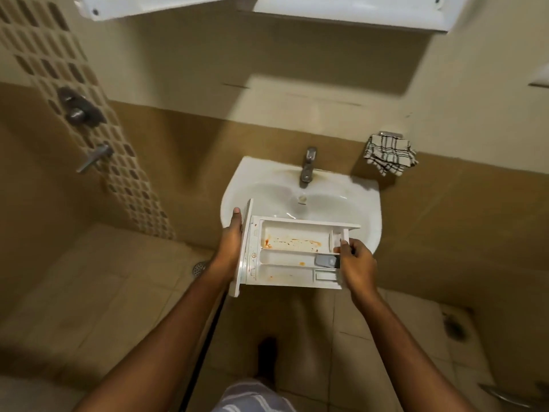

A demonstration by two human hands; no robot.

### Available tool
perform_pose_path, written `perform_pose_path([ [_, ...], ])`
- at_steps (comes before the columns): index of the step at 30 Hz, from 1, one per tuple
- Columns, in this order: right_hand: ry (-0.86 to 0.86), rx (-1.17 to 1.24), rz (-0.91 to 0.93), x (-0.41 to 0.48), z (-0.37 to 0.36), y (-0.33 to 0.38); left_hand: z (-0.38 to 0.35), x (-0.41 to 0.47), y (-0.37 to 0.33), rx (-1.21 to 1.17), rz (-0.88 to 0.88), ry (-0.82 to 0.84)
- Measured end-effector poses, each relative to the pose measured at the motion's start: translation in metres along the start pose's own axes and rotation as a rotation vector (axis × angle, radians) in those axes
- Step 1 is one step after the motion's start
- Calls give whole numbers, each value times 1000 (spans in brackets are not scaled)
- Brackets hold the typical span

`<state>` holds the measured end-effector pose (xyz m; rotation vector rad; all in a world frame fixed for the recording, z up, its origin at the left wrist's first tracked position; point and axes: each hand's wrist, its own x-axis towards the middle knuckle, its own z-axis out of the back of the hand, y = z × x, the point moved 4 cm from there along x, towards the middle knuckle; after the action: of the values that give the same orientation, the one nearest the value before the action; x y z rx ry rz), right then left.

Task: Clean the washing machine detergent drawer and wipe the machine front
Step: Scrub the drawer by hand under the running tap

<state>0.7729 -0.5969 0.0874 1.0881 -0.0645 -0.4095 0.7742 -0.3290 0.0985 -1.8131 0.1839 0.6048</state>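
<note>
A white detergent drawer (294, 254) is held level in front of a white wall basin (356, 197), its far end over the basin's front rim. Orange-brown stains streak its compartments, and a grey cap sits in the middle one. My left hand (233, 236) grips the drawer's front panel at the left end. At the drawer's right end, my right hand (356, 263) holds the back edge with its fingers curled over it. The washing machine is out of view.
A metal tap (309, 166) stands at the basin's back edge. A checked cloth (389, 154) hangs on the wall to the right. Shower valves (78, 110) are on the left wall, a floor drain (199, 267) below, a white cabinet (350, 10) overhead.
</note>
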Motion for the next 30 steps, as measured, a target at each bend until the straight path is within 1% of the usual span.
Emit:
perform_pose_path([
  [7, -67, 30, -100, 89, -17, 6, -49, 108, -22, 177, -9, 61],
  [12, -65, -36, -165, 133, -33, 1, -62, 168, -18, 235, 44, 68],
  [18, -27, -208, -214, 165, -52, -11, -70, 211, 2, 223, 164, 51],
  [21, -64, -458, -103, 176, -58, -3, -70, 225, 14, 234, 217, 41],
  [23, -94, -504, 36, 184, -63, 12, -70, 233, 19, 241, 231, 37],
  [25, -72, -451, 133, 195, -71, 33, -73, 239, 20, 251, 224, 22],
  [28, 1, -294, 212, 211, -86, 69, -76, 247, 25, 267, 213, -1],
  [30, 7, -198, 269, 221, -97, 92, -80, 252, 26, 277, 207, 6],
])
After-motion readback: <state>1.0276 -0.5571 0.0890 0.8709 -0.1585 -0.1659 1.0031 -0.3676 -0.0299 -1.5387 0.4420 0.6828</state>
